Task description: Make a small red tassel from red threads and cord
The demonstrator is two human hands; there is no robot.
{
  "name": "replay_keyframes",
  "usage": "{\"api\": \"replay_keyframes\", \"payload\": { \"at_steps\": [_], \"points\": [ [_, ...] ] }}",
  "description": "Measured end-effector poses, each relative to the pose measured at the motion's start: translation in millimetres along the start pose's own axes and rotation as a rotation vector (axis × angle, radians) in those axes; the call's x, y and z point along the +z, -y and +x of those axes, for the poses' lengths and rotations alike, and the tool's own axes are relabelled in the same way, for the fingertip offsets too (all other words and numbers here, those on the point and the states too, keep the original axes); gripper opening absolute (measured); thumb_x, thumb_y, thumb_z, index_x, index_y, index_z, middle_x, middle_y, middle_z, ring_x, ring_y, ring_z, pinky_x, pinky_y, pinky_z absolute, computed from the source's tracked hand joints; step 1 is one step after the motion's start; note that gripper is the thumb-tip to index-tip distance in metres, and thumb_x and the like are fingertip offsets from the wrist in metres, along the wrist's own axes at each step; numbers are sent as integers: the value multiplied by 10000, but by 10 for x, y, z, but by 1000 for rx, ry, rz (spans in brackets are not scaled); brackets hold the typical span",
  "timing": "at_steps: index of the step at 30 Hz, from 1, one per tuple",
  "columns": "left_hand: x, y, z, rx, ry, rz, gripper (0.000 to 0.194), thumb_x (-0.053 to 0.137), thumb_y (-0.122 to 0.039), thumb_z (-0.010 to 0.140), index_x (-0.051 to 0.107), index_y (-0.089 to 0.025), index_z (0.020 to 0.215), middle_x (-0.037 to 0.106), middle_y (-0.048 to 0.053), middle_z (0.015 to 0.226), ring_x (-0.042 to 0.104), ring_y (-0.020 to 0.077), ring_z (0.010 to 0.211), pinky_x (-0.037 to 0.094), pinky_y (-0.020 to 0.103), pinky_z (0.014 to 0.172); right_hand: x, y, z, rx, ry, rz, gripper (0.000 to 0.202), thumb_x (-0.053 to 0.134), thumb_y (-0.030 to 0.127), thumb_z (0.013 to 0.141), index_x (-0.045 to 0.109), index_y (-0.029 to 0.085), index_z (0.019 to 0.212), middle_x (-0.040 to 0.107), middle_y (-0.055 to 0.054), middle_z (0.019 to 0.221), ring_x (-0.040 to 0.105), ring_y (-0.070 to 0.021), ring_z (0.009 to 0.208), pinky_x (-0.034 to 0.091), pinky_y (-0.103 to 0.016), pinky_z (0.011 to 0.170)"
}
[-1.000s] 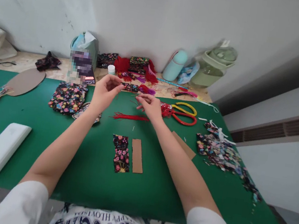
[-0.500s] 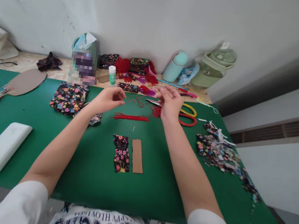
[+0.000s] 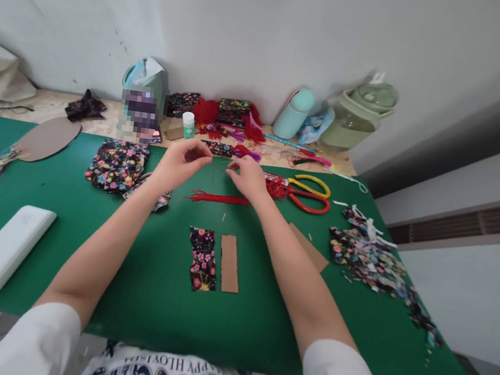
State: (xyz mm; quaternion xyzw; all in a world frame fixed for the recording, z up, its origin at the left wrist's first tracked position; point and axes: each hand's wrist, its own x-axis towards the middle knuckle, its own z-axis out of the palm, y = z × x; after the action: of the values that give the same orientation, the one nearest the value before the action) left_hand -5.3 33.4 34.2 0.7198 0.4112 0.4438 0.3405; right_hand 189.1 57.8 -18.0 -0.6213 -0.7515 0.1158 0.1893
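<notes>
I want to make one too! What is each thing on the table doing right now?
left hand: fingers pinched, above the mat.
right hand: fingers pinched, over the red threads.
red threads: lying bundled flat.
scissors: lying flat, unheld.
floral fabric strip: flat beside cardboard strip.
glue bottle: upright, capped.

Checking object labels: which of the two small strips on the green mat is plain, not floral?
The brown card strip, the right one of the pair; the fabric strip beside it is black with flowers.
</notes>
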Motion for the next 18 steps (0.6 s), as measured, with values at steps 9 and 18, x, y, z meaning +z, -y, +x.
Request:
{"api": "replay_keyframes", "payload": {
  "at_steps": [9, 18],
  "points": [
    [27, 3, -13, -12, -11, 61, 36, 632, -196, 757, 630, -165, 775, 661, 10, 734, 583, 117, 656, 481, 257, 643, 120, 20, 116, -13, -15, 27, 154, 477, 124, 876, 617, 108, 938, 660, -175, 968, 606, -245, 903, 449, -375, 824],
    [39, -28, -3, -29, -60, 138, 36, 641, -201, 747, 631, -166, 751, 662, 10, 708, 566, 115, 629, 467, 256, 622, -409, -31, 21, -133, -277, 698, 177, 633, 255, 779, 694, 186, 930, 710, -35, 806, 638, -164, 732, 518, -337, 746]
  ]
}}
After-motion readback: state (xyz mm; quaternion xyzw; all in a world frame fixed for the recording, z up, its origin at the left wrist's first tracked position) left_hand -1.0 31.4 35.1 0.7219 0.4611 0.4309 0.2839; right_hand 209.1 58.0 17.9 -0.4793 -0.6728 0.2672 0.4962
